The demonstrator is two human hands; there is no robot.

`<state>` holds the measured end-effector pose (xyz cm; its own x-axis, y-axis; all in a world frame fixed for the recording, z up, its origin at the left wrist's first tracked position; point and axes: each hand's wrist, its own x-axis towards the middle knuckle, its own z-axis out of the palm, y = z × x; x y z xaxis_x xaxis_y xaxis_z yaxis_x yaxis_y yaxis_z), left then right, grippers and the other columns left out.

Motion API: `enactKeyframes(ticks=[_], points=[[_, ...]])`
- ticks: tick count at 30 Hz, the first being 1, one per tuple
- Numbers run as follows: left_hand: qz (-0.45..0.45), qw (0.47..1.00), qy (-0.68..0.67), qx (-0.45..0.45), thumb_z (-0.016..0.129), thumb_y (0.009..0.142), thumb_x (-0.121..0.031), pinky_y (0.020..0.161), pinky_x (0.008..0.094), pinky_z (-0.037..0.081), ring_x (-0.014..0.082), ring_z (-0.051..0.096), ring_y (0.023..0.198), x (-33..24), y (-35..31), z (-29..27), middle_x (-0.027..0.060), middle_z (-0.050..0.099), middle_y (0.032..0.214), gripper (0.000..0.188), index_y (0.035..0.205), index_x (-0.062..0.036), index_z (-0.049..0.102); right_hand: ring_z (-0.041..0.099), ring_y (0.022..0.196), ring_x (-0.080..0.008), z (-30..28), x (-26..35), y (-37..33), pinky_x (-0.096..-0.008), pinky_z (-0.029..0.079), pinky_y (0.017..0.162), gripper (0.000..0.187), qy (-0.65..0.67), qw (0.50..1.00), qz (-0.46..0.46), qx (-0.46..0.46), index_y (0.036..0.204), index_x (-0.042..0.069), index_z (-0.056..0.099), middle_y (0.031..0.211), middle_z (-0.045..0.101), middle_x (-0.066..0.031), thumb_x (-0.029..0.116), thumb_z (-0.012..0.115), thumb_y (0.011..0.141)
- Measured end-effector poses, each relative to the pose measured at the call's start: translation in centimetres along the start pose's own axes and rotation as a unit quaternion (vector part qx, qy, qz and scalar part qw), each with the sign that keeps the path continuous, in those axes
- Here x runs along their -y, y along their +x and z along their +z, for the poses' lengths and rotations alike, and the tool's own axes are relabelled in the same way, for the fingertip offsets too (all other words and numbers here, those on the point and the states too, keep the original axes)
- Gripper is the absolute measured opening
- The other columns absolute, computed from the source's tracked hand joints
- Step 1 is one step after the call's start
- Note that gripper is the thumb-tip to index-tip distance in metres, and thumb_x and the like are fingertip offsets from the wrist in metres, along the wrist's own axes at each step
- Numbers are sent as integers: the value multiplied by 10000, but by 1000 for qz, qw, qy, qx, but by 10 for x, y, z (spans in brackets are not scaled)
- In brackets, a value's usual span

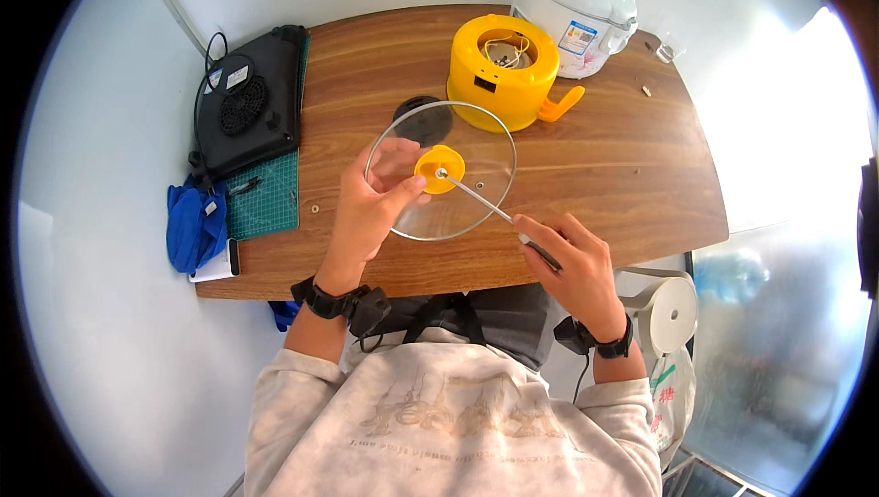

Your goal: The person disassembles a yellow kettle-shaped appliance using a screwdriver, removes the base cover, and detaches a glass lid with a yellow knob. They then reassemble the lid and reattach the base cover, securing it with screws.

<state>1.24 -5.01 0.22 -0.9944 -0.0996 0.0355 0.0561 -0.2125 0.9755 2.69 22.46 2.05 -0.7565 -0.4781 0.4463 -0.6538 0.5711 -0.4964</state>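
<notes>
My left hand [374,204] grips a round glass lid [472,135] with a metal rim, its thumb near the yellow knob [428,164] at the centre and its fingers seen through the glass. In my right hand [574,264] is a screwdriver [485,202], fingers wrapped round its dark handle. The shaft slants up to the left, and its tip meets the screw [441,173] in the middle of the knob. Beyond the lid lies a black round disc [417,120], partly covered by the glass. A yellow appliance base [499,99] with a handle stands behind, wires showing in its open top.
A white rice cooker [572,16] stands at the back right. On the left, a black induction cooker [252,99] lies underside up on a green cutting mat [265,199], beside a blue cloth pouch [195,227]. Small washers [315,209] dot the wooden table [623,186].
</notes>
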Motion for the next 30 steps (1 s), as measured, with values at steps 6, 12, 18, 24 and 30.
enactKeyframes(ticks=[6,12,18,24,30], points=[[-4,1000,13,-5,694,874,74,817,355,642,245,701,1078,-3,-4,2,180,655,1265,376,1225,-7,586,628,667,-189,2,0,0,-328,522,564,338,-18,1000,-18,2,1177,134,734,801,560,-49,70,744,845],[5,1000,11,-6,688,877,77,820,354,641,255,705,1080,-4,-3,3,186,662,1254,378,1231,-9,586,625,667,-182,5,3,0,-317,522,559,337,-40,999,-25,-26,1159,134,738,803,564,-42,58,751,831],[18,1000,16,-3,684,884,72,819,358,640,260,700,1100,-5,-4,4,192,676,1234,372,1232,-12,586,622,663,-175,1,2,1,-311,516,544,356,-53,997,-38,-38,1150,137,741,803,566,-36,45,762,806],[20,1000,0,0,681,890,69,825,359,639,261,700,1102,-4,-3,3,192,675,1241,372,1239,-10,583,614,660,-182,4,1,0,-315,506,531,375,-59,997,-42,-38,1148,144,737,804,566,-34,35,760,791],[31,999,30,-2,679,903,55,849,368,636,262,696,1110,-1,-1,3,187,669,1236,360,1243,1,574,615,657,-192,-4,4,3,-322,507,534,406,-81,995,-51,-10,1197,140,712,816,555,-41,55,761,803]])
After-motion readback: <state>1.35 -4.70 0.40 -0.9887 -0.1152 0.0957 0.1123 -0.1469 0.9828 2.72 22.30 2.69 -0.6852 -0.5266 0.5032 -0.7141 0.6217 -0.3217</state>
